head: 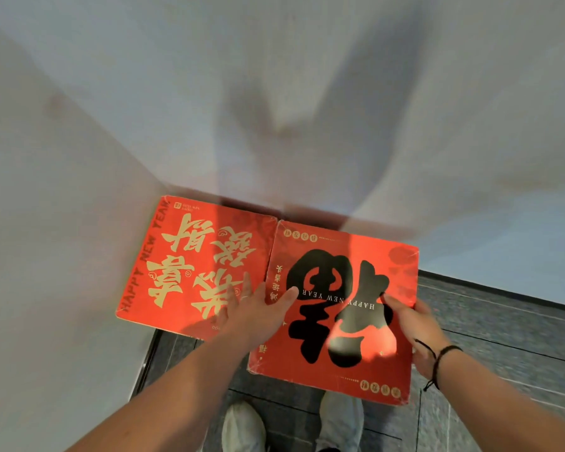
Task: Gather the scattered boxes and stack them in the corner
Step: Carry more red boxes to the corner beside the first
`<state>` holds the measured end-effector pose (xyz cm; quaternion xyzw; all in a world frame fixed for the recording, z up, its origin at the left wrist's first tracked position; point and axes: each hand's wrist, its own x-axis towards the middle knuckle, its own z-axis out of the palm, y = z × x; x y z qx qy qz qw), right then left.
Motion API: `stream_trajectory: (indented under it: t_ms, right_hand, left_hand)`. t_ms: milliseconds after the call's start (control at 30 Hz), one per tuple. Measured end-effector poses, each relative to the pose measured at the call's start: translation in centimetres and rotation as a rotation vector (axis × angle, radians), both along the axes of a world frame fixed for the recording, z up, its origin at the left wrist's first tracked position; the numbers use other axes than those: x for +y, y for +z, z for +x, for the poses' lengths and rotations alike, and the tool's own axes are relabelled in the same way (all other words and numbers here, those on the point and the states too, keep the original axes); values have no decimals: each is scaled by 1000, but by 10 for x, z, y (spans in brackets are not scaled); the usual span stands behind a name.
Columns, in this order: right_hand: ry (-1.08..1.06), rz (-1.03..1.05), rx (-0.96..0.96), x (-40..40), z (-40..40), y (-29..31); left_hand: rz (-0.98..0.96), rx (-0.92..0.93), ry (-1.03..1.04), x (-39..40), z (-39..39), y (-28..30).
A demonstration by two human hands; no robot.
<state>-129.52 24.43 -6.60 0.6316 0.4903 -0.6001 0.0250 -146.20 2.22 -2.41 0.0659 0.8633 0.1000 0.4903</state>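
Head view: black-character box (340, 308) sits on the floor (503, 321) in the wall corner, touching gold-lettered box (196, 265). Left hand (255, 308) lies flat across their seam; right hand (411, 324) grips the right edge. Judgement: lift level, stack edges flush. Both boxes closed, contents unseen

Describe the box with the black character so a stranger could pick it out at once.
Find the corner where the two white walls meet above the dark tiled floor. Two red boxes sit there side by side. Take the right one, the black-character box, held between the left hand and right hand; its neighbour, the gold-lettered box, carries gold characters.
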Motion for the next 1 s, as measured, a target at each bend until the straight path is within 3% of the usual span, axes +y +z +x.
stream_trajectory:
  t_ms: [267, 500, 733, 1000]
  right_hand:
    - [13, -11, -32, 2, 0, -51]
    - [35, 39, -114, -9, -7, -40]
    - [37, 17, -151, -9, 3, -53]
    - [47, 25, -131, 6, -15, -57]
  left_hand:
    - [9, 40, -70, -12, -13, -35]
    - [2, 56, -204, -24, -7, -46]
    - [-17, -8, -169, -17, 2, -45]
    - [-56, 61, -197, -7, -2, -48]
